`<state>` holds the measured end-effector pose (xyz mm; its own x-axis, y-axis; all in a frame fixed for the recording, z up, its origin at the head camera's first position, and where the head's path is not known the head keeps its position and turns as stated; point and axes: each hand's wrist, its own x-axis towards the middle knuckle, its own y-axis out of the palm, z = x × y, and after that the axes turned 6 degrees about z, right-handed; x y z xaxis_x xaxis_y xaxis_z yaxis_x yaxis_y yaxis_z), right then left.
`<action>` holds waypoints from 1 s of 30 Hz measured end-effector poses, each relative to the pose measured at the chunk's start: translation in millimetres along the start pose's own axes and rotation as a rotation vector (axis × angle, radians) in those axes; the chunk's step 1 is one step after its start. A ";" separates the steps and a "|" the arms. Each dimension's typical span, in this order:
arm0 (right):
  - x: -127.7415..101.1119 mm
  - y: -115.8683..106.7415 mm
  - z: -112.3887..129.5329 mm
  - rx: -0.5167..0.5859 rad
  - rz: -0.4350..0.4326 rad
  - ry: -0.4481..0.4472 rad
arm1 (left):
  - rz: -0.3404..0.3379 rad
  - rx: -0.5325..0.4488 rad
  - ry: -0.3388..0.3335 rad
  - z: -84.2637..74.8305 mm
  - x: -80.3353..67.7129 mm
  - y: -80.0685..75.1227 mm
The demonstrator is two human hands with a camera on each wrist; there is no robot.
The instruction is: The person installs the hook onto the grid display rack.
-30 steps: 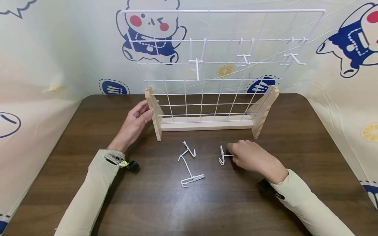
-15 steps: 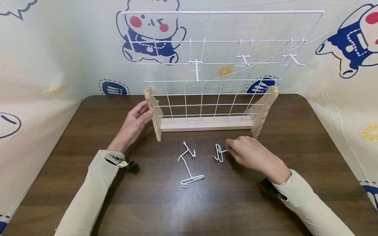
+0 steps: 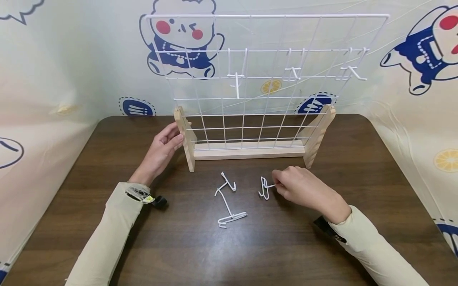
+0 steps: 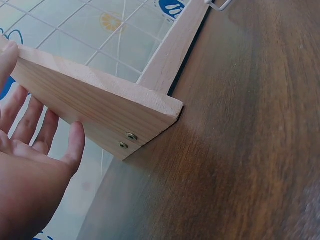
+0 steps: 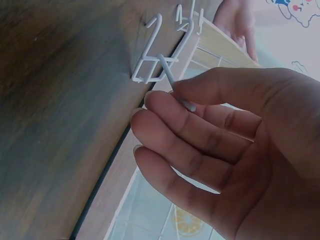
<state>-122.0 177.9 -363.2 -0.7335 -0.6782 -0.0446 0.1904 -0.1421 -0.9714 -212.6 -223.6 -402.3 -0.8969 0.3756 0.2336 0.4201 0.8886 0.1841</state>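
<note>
While the left hand grips the wire rack by its left upright, well inside the left table edge, two loose white hooks lie out front; past a strip of tabletop, the right hand pinches another hook by its prong, with broad room toward the right edge.
</note>
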 end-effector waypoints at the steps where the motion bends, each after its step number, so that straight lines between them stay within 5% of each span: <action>1: 0.1 0.1 0.3 0.001 0.001 -0.003 | 0.007 -0.008 0.008 0.1 -0.2 -0.2; 12: -0.7 -1.1 -0.1 0.014 -0.047 -0.064 | -0.007 -0.001 -0.011 0.4 -0.5 -0.6; 19: -3.6 -9.8 -4.2 0.084 0.008 -0.084 | -0.003 0.000 -0.010 -0.5 0.3 0.5; 30: -15.2 -38.4 -18.6 0.228 -0.023 -0.004 | 0.005 -0.012 0.000 0.1 0.3 -0.5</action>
<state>-130.3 207.1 -329.6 -0.7370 -0.6755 -0.0221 0.3171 -0.3167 -0.8940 -213.1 -223.9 -402.4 -0.8949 0.3799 0.2341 0.4259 0.8837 0.1940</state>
